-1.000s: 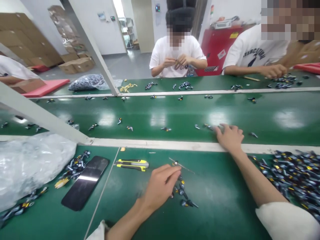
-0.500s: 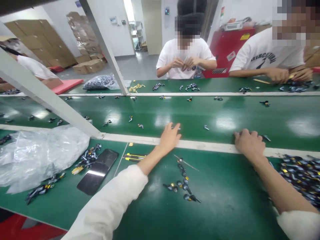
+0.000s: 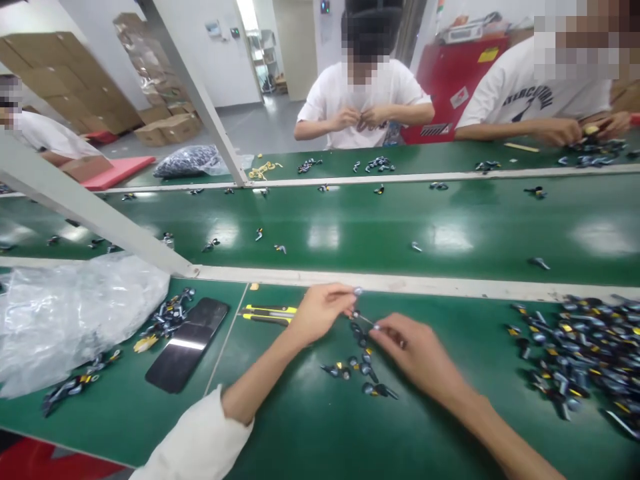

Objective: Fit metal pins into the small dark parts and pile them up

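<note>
My left hand (image 3: 320,311) hovers over the near green bench, fingers pinched on a small dark part with a pale tip (image 3: 357,291). My right hand (image 3: 413,353) lies just right of it, thumb and forefinger pinched on another small part (image 3: 374,327). Between and below the two hands lies a little cluster of dark parts with yellow bits (image 3: 360,370). A thin metal pin (image 3: 364,318) lies between the fingertips.
A large heap of the same parts (image 3: 575,350) fills the right of the bench. A yellow utility knife (image 3: 267,313), a black phone (image 3: 187,343), more parts (image 3: 167,319) and a clear plastic bag (image 3: 65,313) lie left. Beyond a white rail runs a conveyor belt (image 3: 350,230) with scattered parts; people work opposite.
Both hands have drawn back from the conveyor belt to the near bench and come together above the small cluster, each pinching a small part.
</note>
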The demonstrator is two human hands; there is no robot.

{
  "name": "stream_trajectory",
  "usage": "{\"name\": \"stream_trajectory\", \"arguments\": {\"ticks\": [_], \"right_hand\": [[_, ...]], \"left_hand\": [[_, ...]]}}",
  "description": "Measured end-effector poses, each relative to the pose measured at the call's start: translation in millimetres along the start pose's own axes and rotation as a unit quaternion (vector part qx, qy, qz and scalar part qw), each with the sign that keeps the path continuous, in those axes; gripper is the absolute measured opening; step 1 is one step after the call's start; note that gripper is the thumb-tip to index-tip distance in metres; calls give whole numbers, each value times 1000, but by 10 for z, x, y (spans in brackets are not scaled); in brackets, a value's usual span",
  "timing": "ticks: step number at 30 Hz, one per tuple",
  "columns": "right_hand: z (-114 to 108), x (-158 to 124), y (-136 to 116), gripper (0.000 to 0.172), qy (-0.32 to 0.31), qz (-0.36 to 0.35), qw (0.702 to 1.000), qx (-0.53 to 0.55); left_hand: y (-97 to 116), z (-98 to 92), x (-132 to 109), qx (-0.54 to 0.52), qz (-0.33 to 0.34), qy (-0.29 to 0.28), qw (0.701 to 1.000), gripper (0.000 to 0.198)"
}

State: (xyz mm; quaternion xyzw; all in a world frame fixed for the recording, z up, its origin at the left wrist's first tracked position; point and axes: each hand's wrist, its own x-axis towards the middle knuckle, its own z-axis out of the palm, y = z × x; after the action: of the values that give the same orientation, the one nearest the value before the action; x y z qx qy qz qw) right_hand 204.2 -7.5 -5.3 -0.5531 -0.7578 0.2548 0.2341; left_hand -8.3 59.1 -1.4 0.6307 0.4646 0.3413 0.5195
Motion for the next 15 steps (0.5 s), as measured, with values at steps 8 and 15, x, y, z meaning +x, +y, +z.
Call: {"name": "stream_trajectory", "arguments": {"ticks": [8, 15], "right_hand": [[-33, -33, -386, 31, 29, 120, 942, 311], [169, -33, -476, 38, 36, 212, 838, 502]], "left_hand": [[39, 202, -438, -186, -54, 35, 981, 39], [116, 366, -604, -162, -11, 136, 977, 28]]}}
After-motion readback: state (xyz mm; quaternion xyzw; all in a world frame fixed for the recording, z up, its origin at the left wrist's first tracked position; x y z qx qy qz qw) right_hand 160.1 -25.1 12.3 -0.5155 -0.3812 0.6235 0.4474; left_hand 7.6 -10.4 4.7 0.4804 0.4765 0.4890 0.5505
